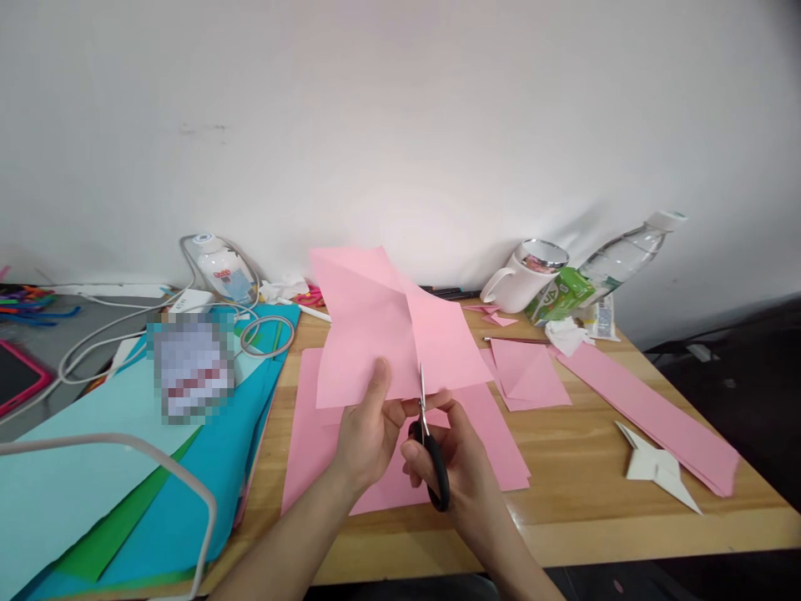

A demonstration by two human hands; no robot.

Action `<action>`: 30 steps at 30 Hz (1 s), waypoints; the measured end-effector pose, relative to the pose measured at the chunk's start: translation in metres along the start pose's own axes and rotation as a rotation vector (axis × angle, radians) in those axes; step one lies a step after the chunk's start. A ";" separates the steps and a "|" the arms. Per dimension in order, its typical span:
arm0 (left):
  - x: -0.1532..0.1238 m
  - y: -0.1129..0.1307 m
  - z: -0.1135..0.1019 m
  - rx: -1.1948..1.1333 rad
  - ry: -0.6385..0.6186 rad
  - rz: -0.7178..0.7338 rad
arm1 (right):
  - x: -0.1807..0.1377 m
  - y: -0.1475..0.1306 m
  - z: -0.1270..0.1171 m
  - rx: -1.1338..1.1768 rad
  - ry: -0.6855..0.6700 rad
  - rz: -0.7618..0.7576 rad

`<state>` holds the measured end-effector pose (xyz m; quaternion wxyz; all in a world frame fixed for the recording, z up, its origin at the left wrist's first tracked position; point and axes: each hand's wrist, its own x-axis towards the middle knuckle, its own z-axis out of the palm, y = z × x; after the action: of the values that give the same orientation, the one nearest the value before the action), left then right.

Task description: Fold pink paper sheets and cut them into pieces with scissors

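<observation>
My left hand (369,426) pinches the lower edge of a creased pink paper sheet (369,325), its thumb lying on top. The sheet is lifted above the table, its far part bent upward. Wrapped around the black handles of a pair of scissors (436,467) is my right hand (460,455). The blades point away from me and sit at the sheet's near edge, along a line that runs up through the paper. Below lie more pink sheets (300,451) on the wooden table.
Blue, green and pale sheets (244,451) with a blurred-out object (193,367) and white cables lie left. At right are a folded white paper star (657,467), pink strips (651,417), a folded pink piece (531,371), a mug (519,280), a green carton (560,296) and a bottle (626,255).
</observation>
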<state>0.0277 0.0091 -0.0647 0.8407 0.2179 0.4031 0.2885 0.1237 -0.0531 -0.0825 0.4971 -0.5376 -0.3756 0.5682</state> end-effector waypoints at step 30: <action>-0.002 -0.002 0.000 0.007 -0.023 0.015 | 0.000 -0.002 0.001 -0.048 0.009 -0.001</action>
<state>0.0277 0.0064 -0.0646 0.8423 0.2272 0.3927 0.2911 0.1233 -0.0527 -0.0806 0.4859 -0.5516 -0.3870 0.5567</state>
